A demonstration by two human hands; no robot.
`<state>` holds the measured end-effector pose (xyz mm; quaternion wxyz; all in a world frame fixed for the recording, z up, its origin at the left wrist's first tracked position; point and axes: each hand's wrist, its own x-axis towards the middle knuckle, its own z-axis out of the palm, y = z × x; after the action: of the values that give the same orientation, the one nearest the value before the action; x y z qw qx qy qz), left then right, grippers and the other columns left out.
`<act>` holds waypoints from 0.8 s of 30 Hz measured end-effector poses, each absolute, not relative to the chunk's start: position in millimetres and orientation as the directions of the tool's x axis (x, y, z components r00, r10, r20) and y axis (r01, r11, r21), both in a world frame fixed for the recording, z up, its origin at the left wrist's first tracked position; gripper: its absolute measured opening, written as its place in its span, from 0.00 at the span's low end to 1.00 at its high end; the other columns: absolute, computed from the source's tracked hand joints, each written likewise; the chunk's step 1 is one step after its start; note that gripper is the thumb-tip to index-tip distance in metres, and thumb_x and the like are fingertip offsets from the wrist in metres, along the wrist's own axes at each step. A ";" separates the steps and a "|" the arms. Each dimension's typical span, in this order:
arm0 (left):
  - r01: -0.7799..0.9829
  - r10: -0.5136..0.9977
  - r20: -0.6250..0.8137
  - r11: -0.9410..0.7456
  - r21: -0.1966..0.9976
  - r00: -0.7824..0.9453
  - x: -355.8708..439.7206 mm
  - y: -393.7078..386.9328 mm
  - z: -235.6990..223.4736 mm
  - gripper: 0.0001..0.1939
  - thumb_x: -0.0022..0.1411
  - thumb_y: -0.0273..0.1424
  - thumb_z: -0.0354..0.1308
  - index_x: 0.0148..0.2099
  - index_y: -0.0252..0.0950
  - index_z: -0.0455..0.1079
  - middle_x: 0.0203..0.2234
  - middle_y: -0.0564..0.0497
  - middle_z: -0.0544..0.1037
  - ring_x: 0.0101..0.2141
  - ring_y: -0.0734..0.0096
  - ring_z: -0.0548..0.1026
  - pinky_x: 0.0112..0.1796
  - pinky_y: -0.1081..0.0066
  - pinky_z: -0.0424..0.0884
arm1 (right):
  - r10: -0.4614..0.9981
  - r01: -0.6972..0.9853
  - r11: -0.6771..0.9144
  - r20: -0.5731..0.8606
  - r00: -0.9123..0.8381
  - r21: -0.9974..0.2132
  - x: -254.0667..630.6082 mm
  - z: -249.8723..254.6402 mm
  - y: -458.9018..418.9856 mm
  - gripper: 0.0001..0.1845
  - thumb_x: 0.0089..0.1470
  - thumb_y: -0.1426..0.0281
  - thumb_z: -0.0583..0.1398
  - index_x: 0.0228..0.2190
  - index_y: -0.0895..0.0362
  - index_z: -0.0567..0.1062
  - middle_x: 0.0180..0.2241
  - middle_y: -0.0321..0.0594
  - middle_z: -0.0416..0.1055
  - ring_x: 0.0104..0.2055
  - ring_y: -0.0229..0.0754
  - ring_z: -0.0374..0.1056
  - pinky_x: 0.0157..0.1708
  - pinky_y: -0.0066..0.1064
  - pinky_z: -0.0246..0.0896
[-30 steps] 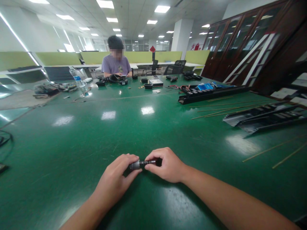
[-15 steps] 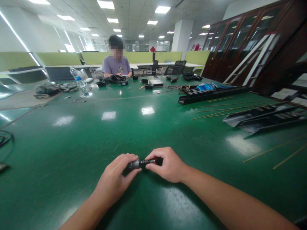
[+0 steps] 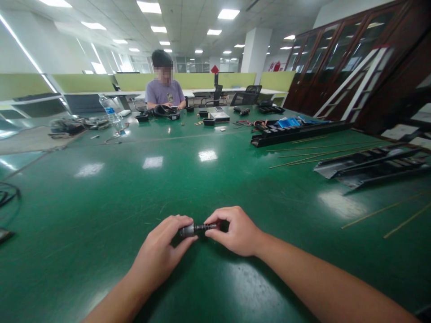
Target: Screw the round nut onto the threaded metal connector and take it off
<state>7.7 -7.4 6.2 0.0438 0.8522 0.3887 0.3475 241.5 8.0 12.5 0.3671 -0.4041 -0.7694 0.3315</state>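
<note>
Between my two hands, just above the green tabletop, lies a small metal cylinder with a dark ridged shaft (image 3: 189,230), looking like a little motor. My left hand (image 3: 164,244) pinches the silvery cylinder body, thumb below and fingers above. At the other end, my right hand (image 3: 237,231) has thumb and forefinger closed on the tip of the shaft, which points right. The fingers partly cover both ends. The piece lies roughly level.
Black metal channels (image 3: 357,172) and thin brass-coloured rods (image 3: 310,157) lie to the right. A longer black channel (image 3: 289,133) holds blue parts. Across the green table (image 3: 134,188) sits a person (image 3: 164,92), near small black trays (image 3: 209,122) and a plastic bottle (image 3: 112,112).
The cylinder and its shaft have shifted very slightly left between my fingers. Both hands keep almost the same place and grip.
</note>
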 end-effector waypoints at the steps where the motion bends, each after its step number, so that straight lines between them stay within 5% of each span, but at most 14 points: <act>1: 0.634 0.695 0.557 -0.692 0.346 0.455 7.7 -7.3 6.5 0.14 0.65 0.35 0.61 0.52 0.42 0.68 0.43 0.53 0.77 0.44 0.72 0.76 0.49 0.73 0.72 | 0.864 0.378 0.455 0.298 -0.405 -0.807 241.5 12.9 8.2 0.05 0.50 0.72 0.66 0.32 0.58 0.82 0.28 0.38 0.78 0.30 0.39 0.72 0.33 0.28 0.64; 24: 0.647 0.707 0.551 -0.677 0.350 0.442 2.0 -4.5 7.2 0.14 0.64 0.34 0.61 0.52 0.41 0.68 0.42 0.51 0.78 0.44 0.69 0.77 0.48 0.70 0.74 | 0.865 0.350 0.457 0.318 -0.388 -0.818 242.3 14.0 10.2 0.05 0.50 0.73 0.66 0.32 0.59 0.81 0.28 0.38 0.78 0.29 0.38 0.72 0.32 0.27 0.65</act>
<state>2.0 -4.5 7.2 0.0438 0.8480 0.3993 0.3457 242.3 10.2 14.0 0.3839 -0.3985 -0.7623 0.3357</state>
